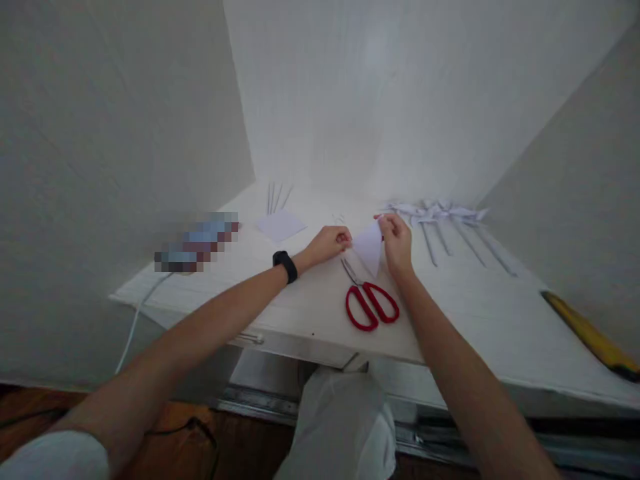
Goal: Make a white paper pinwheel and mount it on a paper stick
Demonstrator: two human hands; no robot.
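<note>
A folded piece of white paper (369,248), roughly triangular, is held up between my two hands over the table. My left hand (327,245), with a black watch on its wrist, pinches the paper's left corner. The upper right corner is gripped by the fingers of my right hand (397,243). Just below the paper lie red-handled scissors (371,303), their blades pointing away from me and to the left. A flat square sheet of paper (281,225) rests to the left of my left hand.
Several thin sticks (277,197) lie behind the square sheet. Paper pinwheels (435,212) on sticks lie at the back right. A yellow and black tool (590,333) sits at the right edge. On the left is a pixelated object (197,241) with a white cable (140,310). Walls enclose the table.
</note>
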